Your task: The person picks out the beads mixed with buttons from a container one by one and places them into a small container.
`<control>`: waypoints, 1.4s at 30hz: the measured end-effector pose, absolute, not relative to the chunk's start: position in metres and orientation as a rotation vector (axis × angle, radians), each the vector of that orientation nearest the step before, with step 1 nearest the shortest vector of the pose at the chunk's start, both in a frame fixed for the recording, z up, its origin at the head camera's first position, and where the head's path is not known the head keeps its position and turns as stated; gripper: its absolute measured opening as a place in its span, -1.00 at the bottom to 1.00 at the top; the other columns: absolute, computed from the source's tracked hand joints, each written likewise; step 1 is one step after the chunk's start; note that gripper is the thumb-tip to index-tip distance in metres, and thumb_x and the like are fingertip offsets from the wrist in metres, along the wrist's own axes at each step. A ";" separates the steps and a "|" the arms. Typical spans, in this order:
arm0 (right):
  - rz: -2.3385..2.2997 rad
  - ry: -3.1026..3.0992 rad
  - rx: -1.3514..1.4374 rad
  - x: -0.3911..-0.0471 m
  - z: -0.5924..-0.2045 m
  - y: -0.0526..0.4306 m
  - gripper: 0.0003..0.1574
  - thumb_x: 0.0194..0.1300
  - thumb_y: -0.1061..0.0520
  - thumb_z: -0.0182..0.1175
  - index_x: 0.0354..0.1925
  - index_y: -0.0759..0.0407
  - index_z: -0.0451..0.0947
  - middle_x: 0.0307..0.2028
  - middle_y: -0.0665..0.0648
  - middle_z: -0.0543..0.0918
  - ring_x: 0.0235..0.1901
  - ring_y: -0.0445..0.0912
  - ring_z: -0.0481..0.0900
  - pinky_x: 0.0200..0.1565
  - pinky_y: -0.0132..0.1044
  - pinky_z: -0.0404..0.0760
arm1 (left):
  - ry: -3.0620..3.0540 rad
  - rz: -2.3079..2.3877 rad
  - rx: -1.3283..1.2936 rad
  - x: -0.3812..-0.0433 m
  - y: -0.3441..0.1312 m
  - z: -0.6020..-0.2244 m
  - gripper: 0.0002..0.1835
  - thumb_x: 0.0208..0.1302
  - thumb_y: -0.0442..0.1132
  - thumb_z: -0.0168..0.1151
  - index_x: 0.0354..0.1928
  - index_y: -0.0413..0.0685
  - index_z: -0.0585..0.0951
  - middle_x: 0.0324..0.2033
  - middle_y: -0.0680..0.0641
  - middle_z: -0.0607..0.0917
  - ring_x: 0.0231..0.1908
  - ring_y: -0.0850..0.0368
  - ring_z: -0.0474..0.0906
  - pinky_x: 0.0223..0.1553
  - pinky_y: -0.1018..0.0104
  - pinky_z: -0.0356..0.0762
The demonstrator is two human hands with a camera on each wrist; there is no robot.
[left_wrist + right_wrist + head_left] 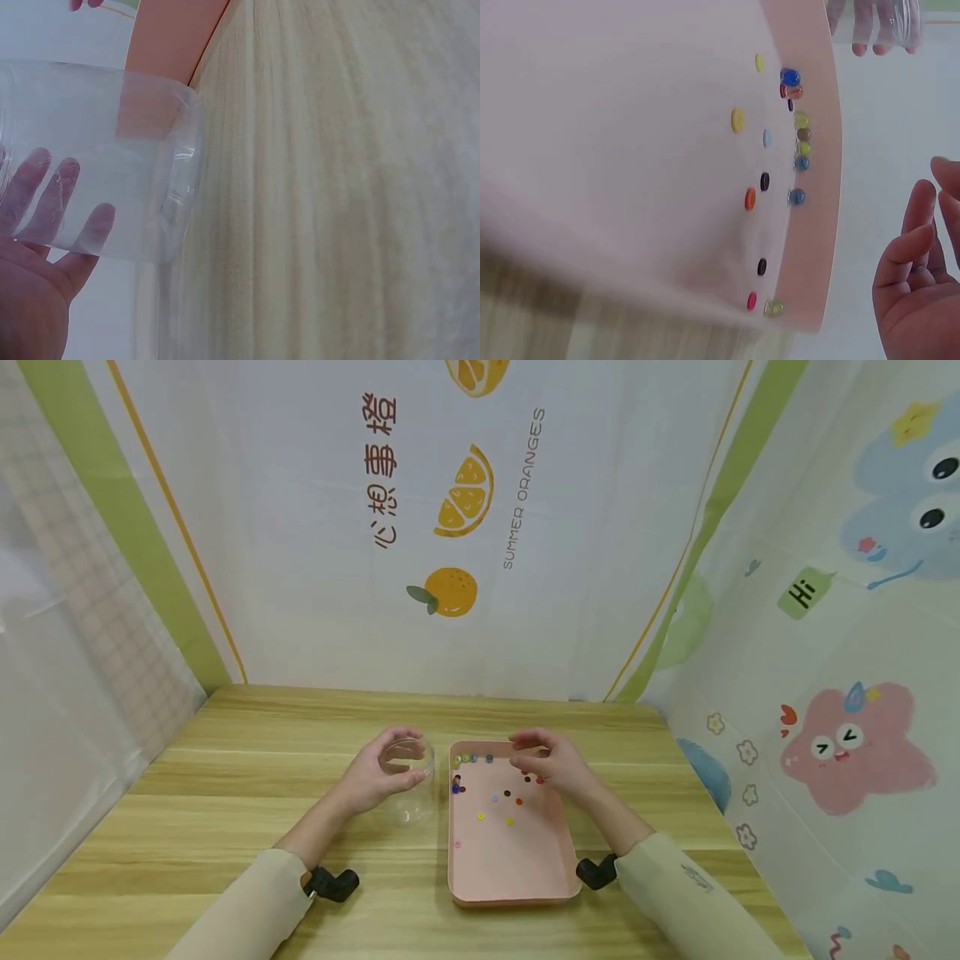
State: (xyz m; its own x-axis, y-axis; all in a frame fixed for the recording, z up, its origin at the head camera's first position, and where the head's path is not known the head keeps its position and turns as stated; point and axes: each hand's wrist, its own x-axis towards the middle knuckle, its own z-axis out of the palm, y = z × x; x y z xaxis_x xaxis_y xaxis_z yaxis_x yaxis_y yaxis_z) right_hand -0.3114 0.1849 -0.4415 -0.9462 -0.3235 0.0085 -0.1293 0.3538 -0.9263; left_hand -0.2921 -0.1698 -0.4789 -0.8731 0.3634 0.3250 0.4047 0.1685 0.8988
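A fruit-printed curtain (300,610) is hanging behind the pink tray (512,872). The right wrist view is showing glassy marbles (802,163) lining its wall; only the head view is catching a pink piece (457,844) near its left edge. The table (187,827) is stretching to both sides. Left of the tray, the left hand (372,778) is gripping a clear jar (408,810); above the tray's far right, the right hand (553,764) is hovering, fingers loosely bent, tips apart.

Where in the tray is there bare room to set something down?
Free: the near end of the tray, bordered by its near and right walls, yellow discs and a pink piece. Crowded: the far-left corner, where marbles line the walls.
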 end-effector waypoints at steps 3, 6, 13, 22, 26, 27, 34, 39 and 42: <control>-1.630 2.429 -0.430 -0.312 -0.441 0.178 -0.45 0.49 0.09 0.44 0.38 0.06 0.63 0.39 0.39 0.61 0.02 0.35 0.66 -0.19 -0.11 0.65 | -2.372 -1.849 -0.784 -0.293 -0.170 -0.479 -0.32 0.38 -0.29 0.46 0.45 -0.30 0.42 0.29 -0.41 0.66 0.32 -0.52 0.58 0.31 -0.39 0.62; -1.637 2.410 -0.436 -0.314 -0.441 0.171 -0.48 0.51 0.08 0.42 0.37 0.07 0.64 0.32 0.35 0.67 0.04 0.39 0.64 -0.18 -0.10 0.64 | -2.374 -1.844 -0.783 -0.293 -0.170 -0.479 -0.34 0.38 -0.29 0.46 0.44 -0.26 0.44 0.29 -0.40 0.66 0.32 -0.51 0.59 0.30 -0.39 0.63; -1.641 2.378 -0.443 -0.320 -0.442 0.152 -0.54 0.56 0.09 0.36 0.34 0.08 0.66 0.14 0.22 0.75 0.04 0.40 0.61 -0.21 -0.15 0.61 | -2.391 -1.840 -0.772 -0.291 -0.170 -0.479 -0.34 0.38 -0.28 0.46 0.44 -0.23 0.44 0.28 -0.40 0.66 0.32 -0.52 0.58 0.31 -0.38 0.62; -1.641 2.273 -0.408 -0.324 -0.450 0.129 -0.50 0.51 0.11 0.40 0.32 0.24 0.65 0.08 0.15 0.78 -0.02 0.33 0.66 -0.24 -0.19 0.54 | -2.388 -1.836 -0.760 -0.290 -0.169 -0.478 -0.32 0.37 -0.30 0.47 0.44 -0.30 0.42 0.27 -0.41 0.67 0.30 -0.53 0.60 0.28 -0.13 0.69; -1.617 2.269 -0.377 -0.324 -0.455 0.123 -0.55 0.51 0.13 0.41 0.28 0.19 0.69 0.00 0.09 0.76 -0.16 0.22 0.63 -0.26 -0.22 0.56 | -2.381 -1.846 -0.762 -0.290 -0.168 -0.479 -0.32 0.37 -0.31 0.47 0.44 -0.32 0.42 0.26 -0.41 0.67 0.30 -0.52 0.60 0.29 -0.18 0.67; -1.612 2.271 -0.384 -0.324 -0.456 0.122 -0.56 0.50 0.14 0.41 0.27 0.21 0.69 -0.03 0.09 0.75 -0.20 0.18 0.62 -0.27 -0.22 0.57 | -2.379 -1.848 -0.766 -0.291 -0.168 -0.479 -0.33 0.37 -0.31 0.47 0.44 -0.31 0.42 0.26 -0.42 0.67 0.30 -0.52 0.60 0.29 -0.19 0.67; -1.551 2.283 -0.393 -0.320 -0.461 0.114 -0.60 0.49 0.18 0.40 0.23 0.25 0.69 -0.15 0.07 0.71 -0.32 -0.01 0.58 -0.36 -0.27 0.58 | -2.369 -1.853 -0.773 -0.291 -0.169 -0.480 -0.35 0.38 -0.32 0.46 0.43 -0.25 0.44 0.27 -0.40 0.67 0.31 -0.51 0.60 0.30 -0.24 0.65; -1.547 2.277 -0.375 -0.321 -0.472 0.111 -0.67 0.45 0.25 0.39 0.14 0.29 0.72 -0.25 0.05 0.69 -0.35 -0.08 0.56 -0.36 -0.34 0.54 | -2.366 -1.857 -0.783 -0.292 -0.170 -0.481 -0.36 0.38 -0.32 0.47 0.43 -0.24 0.45 0.28 -0.41 0.66 0.31 -0.52 0.59 0.32 -0.30 0.64; -1.539 2.268 -0.376 -0.321 -0.476 0.109 -0.72 0.43 0.27 0.41 0.08 0.30 0.74 -0.30 0.03 0.69 -0.39 -0.11 0.53 -0.36 -0.36 0.49 | -2.369 -1.857 -0.780 -0.292 -0.170 -0.481 -0.36 0.38 -0.32 0.47 0.43 -0.23 0.45 0.27 -0.42 0.66 0.31 -0.53 0.59 0.31 -0.26 0.65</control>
State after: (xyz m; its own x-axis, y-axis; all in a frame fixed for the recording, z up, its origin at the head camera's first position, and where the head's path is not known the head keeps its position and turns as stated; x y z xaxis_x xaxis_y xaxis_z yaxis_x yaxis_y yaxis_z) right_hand -0.3212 0.1086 -0.4763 -0.8949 -0.4187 -0.1545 -0.0109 0.3667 -0.9303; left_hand -0.2917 -0.1701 -0.4810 -0.8736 0.3630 0.3242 0.4015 0.1607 0.9017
